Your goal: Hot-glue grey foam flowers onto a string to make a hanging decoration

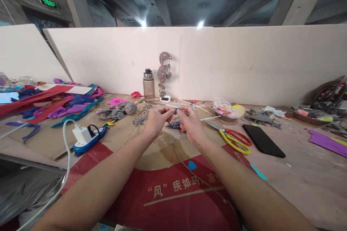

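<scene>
My left hand and my right hand meet over the middle of the table, their fingertips almost touching. Both are closed in a pinch around a small dark blue piece, mostly hidden by the fingers, so its kind is unclear. Just below the fingers lies a bundle of blue and tan material. A thin grey cord runs down from there across the red and brown paper sheet. On that sheet rests a blue heart-shaped cutout.
Scissors with red and yellow handles and a black phone lie at right. A bottle and a grey hanging ornament stand behind. Left are a blue power strip, a yarn ball and colored fabric strips.
</scene>
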{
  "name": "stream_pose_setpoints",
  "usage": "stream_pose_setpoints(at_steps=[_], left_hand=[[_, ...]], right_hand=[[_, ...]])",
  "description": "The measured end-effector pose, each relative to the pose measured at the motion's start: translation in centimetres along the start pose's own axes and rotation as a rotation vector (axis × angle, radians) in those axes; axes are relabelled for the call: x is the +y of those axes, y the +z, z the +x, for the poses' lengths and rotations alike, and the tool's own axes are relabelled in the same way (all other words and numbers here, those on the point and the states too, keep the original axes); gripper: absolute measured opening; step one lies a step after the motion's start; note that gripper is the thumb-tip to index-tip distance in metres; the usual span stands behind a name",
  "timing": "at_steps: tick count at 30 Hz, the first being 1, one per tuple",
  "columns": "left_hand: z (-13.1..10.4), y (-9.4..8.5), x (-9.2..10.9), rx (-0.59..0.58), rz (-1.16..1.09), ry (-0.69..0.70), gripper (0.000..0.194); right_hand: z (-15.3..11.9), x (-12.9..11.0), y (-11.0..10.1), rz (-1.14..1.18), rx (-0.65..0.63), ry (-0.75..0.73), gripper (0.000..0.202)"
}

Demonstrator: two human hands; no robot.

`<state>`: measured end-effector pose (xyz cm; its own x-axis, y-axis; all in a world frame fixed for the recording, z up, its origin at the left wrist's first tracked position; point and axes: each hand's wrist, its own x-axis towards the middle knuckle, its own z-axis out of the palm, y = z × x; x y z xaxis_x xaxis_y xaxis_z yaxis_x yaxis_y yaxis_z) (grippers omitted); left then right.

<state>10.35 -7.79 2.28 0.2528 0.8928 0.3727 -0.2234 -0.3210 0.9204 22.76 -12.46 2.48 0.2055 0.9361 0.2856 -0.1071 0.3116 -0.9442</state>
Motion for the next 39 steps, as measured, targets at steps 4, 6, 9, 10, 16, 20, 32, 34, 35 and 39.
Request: stream_pose_setpoints(at_steps=[4, 6, 9, 10, 16, 20, 32, 34, 35, 39], left_hand=[[0.0, 0.3, -0.1, -0.056, -0.111, -0.049, 0.026], [-0.1, 0.4, 0.0, -0.08, -0.147, -0.072, 0.026], [-0.2, 0.3, 0.3, -0.137, -0.194, -0.105, 0.026], [-0.2, 0.3, 0.4, -0.154, -0.209, -0.116, 0.025], [-0.3, 0.2, 0.7, -0.147, -0.201, -0.172, 0.024], [-0.2, 0.2, 0.3, -0.096, -0.124, -0.159, 0.027], [-0.2, 0.1, 0.1, -0.074, 0.133, -0.061, 0.025], [0.0, 0.1, 0.0, -0.065, 0.126, -0.066, 0.025], [0.1, 0.0, 0.0, -0.055, 0.121, -0.067, 0.025], [0.3, -0.3, -0.1, -0.02, 0.104, -0.063, 0.028]], right_hand=[[0.4, 0.4, -0.3, -0.089, 0.027, -0.021, 0.025], [0.7, 0.8, -0.5, -0.15, 0.027, -0.032, 0.026], [1.1, 1.1, -0.8, -0.235, 0.025, -0.058, 0.025], [1.1, 1.2, -0.9, -0.258, 0.027, -0.066, 0.025], [1.1, 1.0, -1.0, -0.338, 0.034, -0.095, 0.024], [1.1, 1.3, -0.9, -0.341, 0.025, -0.092, 0.023], [0.5, 0.4, -0.8, -0.501, 0.094, -0.097, 0.016], [0.5, 0.5, -0.8, -0.526, 0.075, -0.107, 0.016], [0.6, 0.6, -0.9, -0.534, 0.065, -0.114, 0.016], [0.4, 0.7, -1.0, -0.572, 0.062, -0.184, 0.017]])
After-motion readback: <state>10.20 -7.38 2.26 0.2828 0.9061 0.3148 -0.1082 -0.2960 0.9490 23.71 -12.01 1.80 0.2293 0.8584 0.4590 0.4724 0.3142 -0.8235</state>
